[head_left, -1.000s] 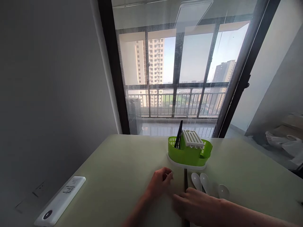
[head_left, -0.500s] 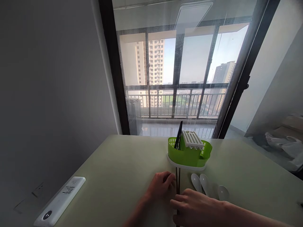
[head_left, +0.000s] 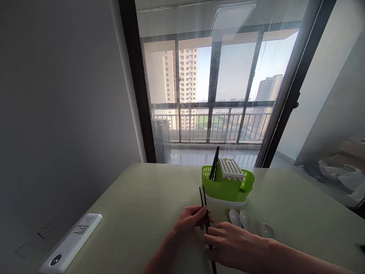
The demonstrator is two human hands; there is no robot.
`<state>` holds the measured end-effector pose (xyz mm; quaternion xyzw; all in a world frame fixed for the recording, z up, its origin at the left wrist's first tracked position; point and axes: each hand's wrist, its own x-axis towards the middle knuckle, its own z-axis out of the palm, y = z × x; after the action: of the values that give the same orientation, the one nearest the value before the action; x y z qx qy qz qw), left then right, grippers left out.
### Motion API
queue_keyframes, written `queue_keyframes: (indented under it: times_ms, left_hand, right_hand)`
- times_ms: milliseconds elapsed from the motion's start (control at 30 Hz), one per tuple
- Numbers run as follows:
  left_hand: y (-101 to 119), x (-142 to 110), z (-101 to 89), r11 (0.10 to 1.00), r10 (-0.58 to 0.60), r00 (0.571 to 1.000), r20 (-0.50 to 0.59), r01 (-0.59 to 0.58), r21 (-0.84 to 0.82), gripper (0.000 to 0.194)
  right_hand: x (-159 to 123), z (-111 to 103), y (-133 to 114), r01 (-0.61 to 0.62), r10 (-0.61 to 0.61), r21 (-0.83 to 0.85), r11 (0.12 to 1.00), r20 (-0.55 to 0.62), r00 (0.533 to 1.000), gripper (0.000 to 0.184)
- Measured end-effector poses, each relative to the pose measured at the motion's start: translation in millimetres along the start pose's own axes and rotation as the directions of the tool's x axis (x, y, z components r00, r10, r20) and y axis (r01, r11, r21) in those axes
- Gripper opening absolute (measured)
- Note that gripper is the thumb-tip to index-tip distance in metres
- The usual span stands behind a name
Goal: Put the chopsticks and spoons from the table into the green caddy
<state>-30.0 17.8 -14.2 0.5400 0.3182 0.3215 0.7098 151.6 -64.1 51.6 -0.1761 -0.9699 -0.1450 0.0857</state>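
Observation:
A pair of dark chopsticks (head_left: 205, 219) runs between my two hands, tips pointing away from me. My left hand (head_left: 191, 219) pinches them from the left, partway along. Closer to me, the fingers of my right hand (head_left: 228, 243) close around the same pair. Just beyond the tips stands a green utensil holder (head_left: 225, 190) with a white slotted top (head_left: 230, 168) and a white base. More dark chopsticks (head_left: 214, 165) lean upright in its left compartment. Beside my right hand lie white spoons: two together (head_left: 235, 218) and one apart (head_left: 267, 230).
A long white device (head_left: 72, 243) with a round dark button lies along the table's left edge. The pale table (head_left: 154, 190) reaches toward a dark-framed glass door. Bags and boxes (head_left: 345, 173) sit on the floor at far right.
My left hand, which rested beside the chopsticks, now grips them. The chopsticks have lifted and tilted, their far ends shifting left. My right hand still holds them.

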Motion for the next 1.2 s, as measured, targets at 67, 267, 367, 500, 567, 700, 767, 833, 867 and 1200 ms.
queue_keyframes:
  times_ms: [67, 267, 367, 500, 567, 700, 767, 833, 867, 1200]
  left_hand:
    - [-1.4, 1.7, -1.0, 0.998, 0.015, 0.998, -0.065, -0.019, -0.062, 0.057]
    - [0.2, 3.1, 0.4, 0.990, 0.078, 0.980, -0.182, -0.097, -0.099, 0.059]
    - [1.8, 1.5, 3.1, 0.991, 0.087, 0.979, -0.186, -0.104, -0.084, 0.061]
    - [2.4, -3.0, 8.3, 0.987, 0.125, 0.985, -0.119, -0.136, -0.084, 0.057]
    - [2.9, -5.6, 11.6, 0.986, 0.136, 0.988, -0.077, -0.143, -0.089, 0.053]
    - [8.5, -10.1, 17.1, 0.983, 0.178, 0.982, -0.061, -0.181, -0.036, 0.052]
    - [14.0, -11.8, 18.4, 0.967, 0.251, 0.964, -0.090, -0.246, 0.058, 0.052]
    - [19.4, -13.0, 18.7, 0.944, 0.306, 0.945, -0.116, -0.286, 0.162, 0.053]
    - [21.3, -13.4, 18.8, 0.937, 0.312, 0.942, -0.123, -0.284, 0.203, 0.054]
    - [5.2, -10.3, 24.4, 0.805, 0.404, 0.904, -0.143, -0.277, 0.525, 0.028]
  right_hand:
    - [-0.8, -8.8, 7.2, -0.024, 0.023, 0.027, 0.999, 0.024, 0.999, 0.014]
    - [5.9, -26.7, 43.7, -0.474, 0.490, 0.383, 0.793, 0.060, 0.869, 0.025]
    - [13.7, -22.8, 66.6, -0.627, 0.690, 0.571, 0.530, 0.140, 0.710, 0.016]
    - [28.1, -13.1, 84.3, -0.645, 0.700, 0.656, 0.392, 0.241, 0.672, 0.035]
    - [35.5, -10.6, 85.5, -0.631, 0.678, 0.698, 0.339, 0.283, 0.678, 0.043]
    - [45.1, -15.8, 81.5, -0.588, 0.696, 0.746, 0.313, 0.241, 0.676, 0.052]
    - [46.1, -24.4, 80.5, -0.565, 0.729, 0.752, 0.341, 0.168, 0.663, 0.051]
    - [44.8, -36.1, 80.7, -0.542, 0.757, 0.750, 0.380, 0.085, 0.648, 0.047]
    - [43.5, -42.5, 81.0, -0.531, 0.762, 0.741, 0.410, 0.041, 0.646, 0.044]
    - [17.9, -54.2, 75.8, -0.465, 0.630, 0.673, 0.576, -0.002, 0.777, 0.037]
